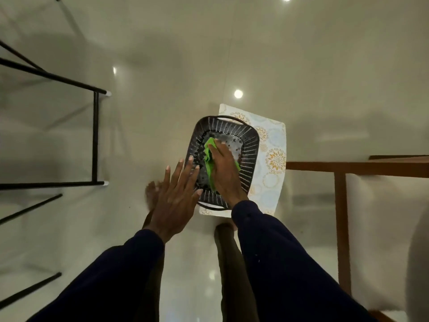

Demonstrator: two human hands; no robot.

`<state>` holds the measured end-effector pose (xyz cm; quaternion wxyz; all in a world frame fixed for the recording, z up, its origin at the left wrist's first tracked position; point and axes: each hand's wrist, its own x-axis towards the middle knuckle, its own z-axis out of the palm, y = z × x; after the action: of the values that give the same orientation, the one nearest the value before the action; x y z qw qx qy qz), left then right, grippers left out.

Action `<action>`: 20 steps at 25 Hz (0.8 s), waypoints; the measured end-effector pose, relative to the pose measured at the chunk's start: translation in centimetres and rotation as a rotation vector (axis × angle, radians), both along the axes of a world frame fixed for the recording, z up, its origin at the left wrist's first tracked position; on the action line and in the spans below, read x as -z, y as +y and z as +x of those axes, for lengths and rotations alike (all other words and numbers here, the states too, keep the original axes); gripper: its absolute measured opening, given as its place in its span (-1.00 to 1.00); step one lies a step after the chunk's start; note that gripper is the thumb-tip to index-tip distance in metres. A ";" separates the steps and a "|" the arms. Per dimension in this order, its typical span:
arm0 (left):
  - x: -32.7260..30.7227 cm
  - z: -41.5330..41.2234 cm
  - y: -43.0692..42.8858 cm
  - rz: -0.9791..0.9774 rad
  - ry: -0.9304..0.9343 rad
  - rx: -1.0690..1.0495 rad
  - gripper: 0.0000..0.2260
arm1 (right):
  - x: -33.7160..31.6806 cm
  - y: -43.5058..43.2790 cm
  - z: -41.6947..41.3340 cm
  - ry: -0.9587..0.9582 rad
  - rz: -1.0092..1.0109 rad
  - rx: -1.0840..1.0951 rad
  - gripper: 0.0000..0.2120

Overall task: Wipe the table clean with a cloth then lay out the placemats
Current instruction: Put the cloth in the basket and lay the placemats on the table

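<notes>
Hands reach down over a dark perforated basket (249,145) that sits on the glossy pale floor (162,66). Right hand (224,167) is inside the basket, its grip closed on a bright green cloth (210,163); the cloth bunches under the palm and fingers, with a fold showing past the fingertips toward the far end of the basket and another edge peeking out at the right of the wrist. Left hand (177,194) hovers just beside the basket's left rim, fingers spread and straight, its grip open and holding nothing; the fingertips overlap the rim in this view, though contact cannot be told.

Under the basket lies a patterned placemat (274,159), pale with blue circles and orange floral rounds; it sticks out past the basket's right side and far end, and a corner shows at the near end. Both sleeves are dark navy. A bare foot (152,194) stands on the floor to the left of the basket, partly behind the left hand.

At the right, a brown wooden table (357,169) shows its edge and one leg; its tabletop is mostly out of view. At the left stands a black metal frame (95,135) with thin bars. Ceiling lights reflect as bright spots on the floor.
</notes>
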<state>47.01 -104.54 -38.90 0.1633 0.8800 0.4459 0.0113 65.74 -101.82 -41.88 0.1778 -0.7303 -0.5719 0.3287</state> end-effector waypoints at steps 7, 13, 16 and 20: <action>4.5 4.9 1.4 -0.003 0.013 -0.115 -0.47 | 0.4 1.5 6.7 0.022 0.171 -0.174 -0.53; 5.8 8.5 7.3 0.113 -0.040 -0.074 -0.48 | 0.8 9.0 19.1 -0.216 0.334 -0.300 -0.55; 6.8 9.7 9.8 0.159 -0.032 -0.054 -0.47 | 5.0 13.6 21.2 -0.352 0.197 -0.564 -0.60; 8.4 10.9 11.7 0.193 -0.015 -0.014 -0.44 | 10.0 17.8 19.6 -0.423 0.049 -0.937 -0.58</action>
<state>57.92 -92.83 -47.27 0.0811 0.8884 0.4477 0.0617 85.31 -84.04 -51.87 -0.0912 -0.4420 -0.8686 0.2047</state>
